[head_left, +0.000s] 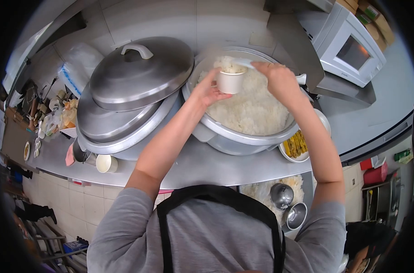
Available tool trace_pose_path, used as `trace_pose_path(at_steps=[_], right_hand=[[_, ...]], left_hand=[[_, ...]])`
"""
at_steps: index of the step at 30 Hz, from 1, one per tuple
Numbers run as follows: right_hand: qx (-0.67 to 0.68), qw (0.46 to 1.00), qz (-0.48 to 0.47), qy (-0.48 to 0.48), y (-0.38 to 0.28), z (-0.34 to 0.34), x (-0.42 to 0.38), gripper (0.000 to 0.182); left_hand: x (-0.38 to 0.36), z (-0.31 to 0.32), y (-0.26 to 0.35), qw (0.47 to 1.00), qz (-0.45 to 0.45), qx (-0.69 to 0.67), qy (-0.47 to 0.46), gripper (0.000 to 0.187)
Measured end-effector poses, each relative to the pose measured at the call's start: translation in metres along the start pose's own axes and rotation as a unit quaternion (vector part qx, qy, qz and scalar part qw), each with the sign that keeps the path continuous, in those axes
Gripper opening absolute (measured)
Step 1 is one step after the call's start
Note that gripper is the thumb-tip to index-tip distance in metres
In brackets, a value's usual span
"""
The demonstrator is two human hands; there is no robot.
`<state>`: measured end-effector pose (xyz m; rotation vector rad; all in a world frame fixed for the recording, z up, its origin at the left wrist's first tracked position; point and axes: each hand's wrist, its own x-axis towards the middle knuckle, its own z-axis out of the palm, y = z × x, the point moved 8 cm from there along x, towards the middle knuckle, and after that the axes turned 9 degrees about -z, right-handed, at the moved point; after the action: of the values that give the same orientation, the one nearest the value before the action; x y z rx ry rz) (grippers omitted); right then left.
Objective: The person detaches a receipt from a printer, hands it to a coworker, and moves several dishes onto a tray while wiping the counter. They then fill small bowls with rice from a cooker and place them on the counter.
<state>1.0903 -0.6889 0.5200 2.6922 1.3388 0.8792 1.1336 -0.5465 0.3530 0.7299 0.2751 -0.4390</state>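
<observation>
Head view looks down on a steel counter that runs across the frame; on it stands a wide rice pot heaped with cooked white rice; just beside it to the left sits a second large pot with a domed metal lid tilted on top; a white microwave stands at the upper right; a small dish of yellow food touches the rice pot's right rim; the left hand is wrapped round a small white cup, held over the rice and heaped with it; the right hand is closed on a white rice paddle, whose blade lies on the cup's mound; a cream cup lies near the counter's front edge.
</observation>
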Motion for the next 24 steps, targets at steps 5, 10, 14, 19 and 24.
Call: trace_pose_path(at_steps=[5, 10, 14, 19, 24], right_hand=[[-0.031, 0.997, -0.067, -0.021, -0.027, 0.018, 0.005, 0.028], [-0.004, 0.987, -0.030, -0.159, -0.014, 0.039, 0.010, 0.043], [0.133, 0.981, 0.008, -0.142, 0.003, -0.028, 0.014, 0.040], [0.094, 0.983, 0.137, -0.076, 0.041, -0.004, 0.011, 0.036], [0.164, 0.986, 0.029, 0.001, -0.008, 0.007, -0.001, 0.038]], left_hand=[[-0.010, 0.011, -0.002, 0.999, 0.043, 0.019, -0.019, 0.075], [-0.012, 0.008, -0.001, 0.997, 0.059, 0.046, 0.009, 0.067], [-0.014, 0.001, 0.017, 0.994, 0.055, 0.077, -0.060, 0.060], [-0.028, 0.006, 0.011, 0.984, 0.034, 0.157, -0.078, 0.054], [-0.027, 0.006, 0.017, 0.983, 0.039, 0.166, -0.069, 0.053]])
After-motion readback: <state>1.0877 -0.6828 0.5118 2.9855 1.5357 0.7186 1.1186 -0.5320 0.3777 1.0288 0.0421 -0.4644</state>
